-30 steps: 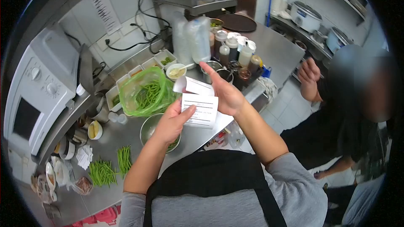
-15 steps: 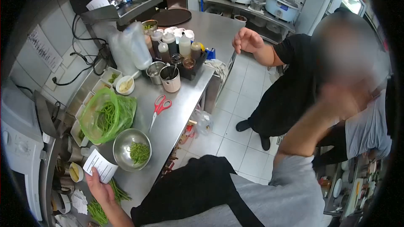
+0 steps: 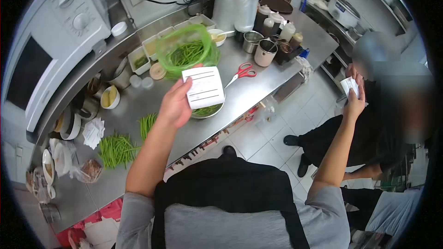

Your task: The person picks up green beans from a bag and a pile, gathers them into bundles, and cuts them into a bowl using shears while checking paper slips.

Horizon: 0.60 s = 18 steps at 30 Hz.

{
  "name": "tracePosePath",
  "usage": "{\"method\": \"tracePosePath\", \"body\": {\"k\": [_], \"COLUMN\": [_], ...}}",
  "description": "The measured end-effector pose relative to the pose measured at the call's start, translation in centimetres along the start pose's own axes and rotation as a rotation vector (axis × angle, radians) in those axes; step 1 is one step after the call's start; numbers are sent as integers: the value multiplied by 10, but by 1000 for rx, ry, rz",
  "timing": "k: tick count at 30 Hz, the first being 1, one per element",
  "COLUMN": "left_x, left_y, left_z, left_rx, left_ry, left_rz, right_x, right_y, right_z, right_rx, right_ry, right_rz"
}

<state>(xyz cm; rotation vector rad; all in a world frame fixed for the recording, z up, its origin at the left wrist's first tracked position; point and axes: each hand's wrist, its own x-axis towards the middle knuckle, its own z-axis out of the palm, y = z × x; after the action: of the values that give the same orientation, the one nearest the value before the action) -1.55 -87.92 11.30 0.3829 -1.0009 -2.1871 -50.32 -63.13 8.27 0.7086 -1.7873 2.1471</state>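
Note:
My left hand (image 3: 177, 99) pinches a white paper slip (image 3: 205, 88) printed with several dark lines. It is held up over the counter, hiding most of the metal bowl (image 3: 214, 113) with cut green beans in it. Off to the right, my right hand (image 3: 357, 101) is stretched out with a smaller white paper slip (image 3: 349, 85) between its fingers. A co-worker's hand (image 3: 354, 71) is right at the top of that slip. Behind the left hand's slip stands a green plastic bag (image 3: 210, 57) of whole green beans. Red-handled scissors (image 3: 241, 74) lie beside the bowl.
A bunch of green beans (image 3: 115, 151) lies on the steel counter (image 3: 161, 154) at left, near crumpled paper (image 3: 93, 133). Squeeze bottles (image 3: 287, 31) and a cup of utensils (image 3: 266, 53) stand toward the back. A co-worker in black (image 3: 332, 133) is on my right.
My left hand has lifted its slip up and right, over the bowl. My right hand has come down from its raised, blurred position and now shows a slip. The view has turned left.

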Motion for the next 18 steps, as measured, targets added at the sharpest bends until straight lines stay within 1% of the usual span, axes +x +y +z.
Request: {"method": "tracePosePath", "body": {"k": [3,4,5,7,9,10,11,12,13,14,15,16,17,18], "left_x": [-5,-6,-7,-8,-13,-15,-19,-26,-35,-44,-55,-68,-82,-94], "left_y": [-1,-3,-6,-11,-20,-28,-38,-50,-61,-78,-99,-120,-143,-165], "left_z": [-3,-4,-3,2,11,19,27,35,42,44,44,45,43,43], "left_rx": [-32,-34,-48,-77,-86,-92,-104,-112,-118,-162,-197,-212,-193,-175], "left_ry": [-23,-38,-35,-38,-33,-42,-53,-62,-69,-105,-116,-113,-98,-90], "left_rz": [-56,-63,-54,-43,-42,-47,-59,-70,-75,-87,-107,-137,-179,-217], "right_x": [-2,-5,-11,-44,-97,-114,-152,-181,-212,-241,-268,-295,-320,-343], "right_y": [-9,-17,-27,-64,-93,-71,-103,-107,-115,-117,-123,-123,-118,-103], "right_z": [-3,0,-2,13,24,14,31,31,36,36,35,30,20,7], "right_rx": [-49,104,-1,-274,-232,-217,-176,-107,88,239,348,453,546,489], "right_ry": [-3,-11,-32,27,-127,-298,-409,-628,-787,-899,-959,-941,-844,-742], "right_rz": [86,174,281,290,177,28,261,375,473,575,614,725,863,908]}}
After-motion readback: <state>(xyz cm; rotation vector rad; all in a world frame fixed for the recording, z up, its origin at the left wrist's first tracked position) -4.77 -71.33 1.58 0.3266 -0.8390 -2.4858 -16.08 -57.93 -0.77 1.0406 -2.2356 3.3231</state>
